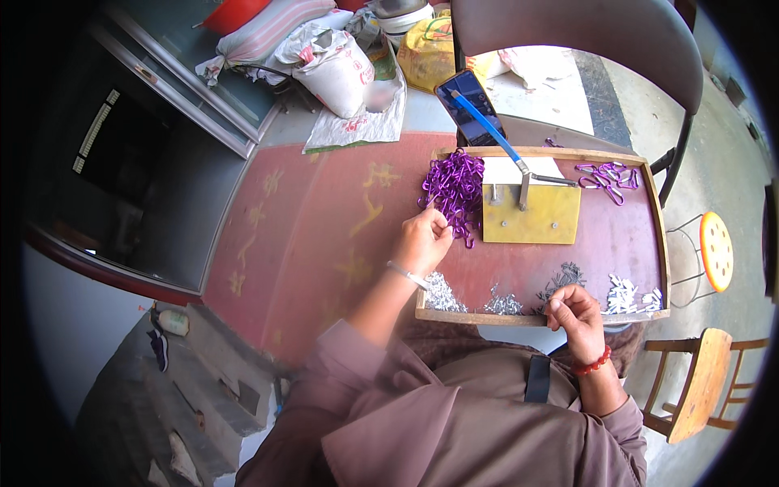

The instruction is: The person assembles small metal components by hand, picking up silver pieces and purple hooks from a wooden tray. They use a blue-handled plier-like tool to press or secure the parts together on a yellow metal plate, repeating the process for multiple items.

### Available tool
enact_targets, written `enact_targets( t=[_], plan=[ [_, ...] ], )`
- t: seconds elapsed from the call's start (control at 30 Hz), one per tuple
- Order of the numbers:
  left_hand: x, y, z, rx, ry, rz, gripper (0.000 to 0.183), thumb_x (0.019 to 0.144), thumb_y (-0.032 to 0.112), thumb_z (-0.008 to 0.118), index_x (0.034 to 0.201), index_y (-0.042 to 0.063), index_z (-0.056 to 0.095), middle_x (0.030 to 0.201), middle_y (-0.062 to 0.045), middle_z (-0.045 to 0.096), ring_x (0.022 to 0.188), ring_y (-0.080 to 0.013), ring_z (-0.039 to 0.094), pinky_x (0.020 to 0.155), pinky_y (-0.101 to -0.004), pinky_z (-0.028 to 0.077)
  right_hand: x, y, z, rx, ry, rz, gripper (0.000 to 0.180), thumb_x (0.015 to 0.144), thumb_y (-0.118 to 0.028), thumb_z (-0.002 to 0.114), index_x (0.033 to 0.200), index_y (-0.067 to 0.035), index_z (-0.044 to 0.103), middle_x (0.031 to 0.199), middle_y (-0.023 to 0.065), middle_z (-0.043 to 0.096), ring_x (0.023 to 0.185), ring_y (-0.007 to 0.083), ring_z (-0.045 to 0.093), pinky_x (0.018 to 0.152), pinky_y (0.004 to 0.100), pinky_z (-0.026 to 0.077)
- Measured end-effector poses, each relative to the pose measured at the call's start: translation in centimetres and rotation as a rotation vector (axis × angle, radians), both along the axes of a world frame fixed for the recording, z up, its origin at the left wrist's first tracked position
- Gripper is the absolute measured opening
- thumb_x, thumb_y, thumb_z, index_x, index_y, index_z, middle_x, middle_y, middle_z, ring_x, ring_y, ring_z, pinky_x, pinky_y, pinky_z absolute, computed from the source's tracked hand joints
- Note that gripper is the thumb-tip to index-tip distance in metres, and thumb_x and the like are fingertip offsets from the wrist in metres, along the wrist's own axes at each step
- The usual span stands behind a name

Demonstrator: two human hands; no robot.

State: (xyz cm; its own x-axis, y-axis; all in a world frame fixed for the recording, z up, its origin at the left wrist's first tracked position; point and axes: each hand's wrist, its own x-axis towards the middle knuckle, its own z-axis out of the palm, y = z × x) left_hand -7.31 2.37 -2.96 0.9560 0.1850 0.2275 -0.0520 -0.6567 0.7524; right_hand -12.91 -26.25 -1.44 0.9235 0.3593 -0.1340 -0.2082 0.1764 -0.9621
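Observation:
My left hand (426,237) reaches to the lower edge of a heap of purple metal carabiner bodies (453,182), fingertips pinched together; whether a piece is between them cannot be told. My right hand (572,310) is over the tray's near edge, beside a small pile of dark springs or pins (567,277), its fingers curled; its contents are hidden. Between the hands and beyond them stands a yellow metal plate (530,219) with a blue-handled lever (487,125). Purple carabiners with silver gates (608,176) lie at the right back.
The wooden-rimmed tray (663,243) also holds tiny silver parts (443,293), another small silver pile (504,303) and silver gate pieces (622,295). A phone (470,109) leans behind the lever, before a dark chair back (578,30). Right are an orange stool (716,251) and wooden chair (700,385).

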Motion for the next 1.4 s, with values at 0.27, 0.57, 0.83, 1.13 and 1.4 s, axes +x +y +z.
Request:
enact_targets(
  t=[0.27,0.57,0.83,1.13,1.4],
  plan=[
    [0.6,0.0,1.4,-0.081,-0.285,-0.060,0.007,0.079,-0.001,0.060,0.086,0.000,0.061,0.072,-0.005,0.061,0.061,-0.0104,0.059,0.056,-0.0228,0.048,0.5,1.0,1.1,-0.044,-0.017,0.065,0.005,0.086,-0.005,0.058,0.087,-0.002,0.054,0.073,-0.0014,0.056,0.061,0.0051,0.050,0.058,0.0200,0.042],
    [-1.9,-4.6,5.1,0.048,-0.335,-0.528,0.008,0.076,0.001,0.062,0.083,0.003,0.061,0.078,-0.009,0.059,0.070,-0.0257,0.060,0.062,-0.0325,0.049,3.8,4.7,4.3,-0.558,-0.756,-0.011,0.021,0.073,0.000,0.066,0.092,-0.003,0.059,0.076,0.0088,0.057,0.054,0.0178,0.055,0.050,0.0258,0.044],
    [-2.8,-5.5,5.9,-0.187,-0.201,-0.521,0.013,0.077,-0.001,0.063,0.082,0.003,0.052,0.072,-0.006,0.058,0.065,-0.0169,0.061,0.057,-0.0277,0.048,4.4,5.3,3.3,-0.421,-0.548,0.102,0.013,0.078,0.003,0.063,0.088,-0.001,0.057,0.074,0.0068,0.062,0.063,0.0098,0.061,0.052,0.0229,0.048],
    [-2.6,-5.8,4.8,-0.361,-0.096,-0.415,0.014,0.079,0.008,0.067,0.090,0.001,0.061,0.076,-0.006,0.061,0.067,-0.0100,0.060,0.061,-0.0241,0.049,5.3,5.5,3.2,-0.129,-0.512,-0.012,0.017,0.083,0.007,0.056,0.097,-0.001,0.054,0.083,0.0030,0.059,0.061,0.0058,0.057,0.050,0.0181,0.045],
    [-2.6,-6.0,4.0,-0.458,-0.021,-0.371,0.010,0.079,0.008,0.067,0.085,0.000,0.066,0.080,-0.006,0.063,0.067,-0.0091,0.059,0.059,-0.0226,0.047,5.6,5.6,3.9,-0.106,-0.449,0.017,0.019,0.084,0.006,0.056,0.101,-0.001,0.054,0.083,0.0024,0.058,0.061,0.0049,0.055,0.051,0.0175,0.045]
  ],
)
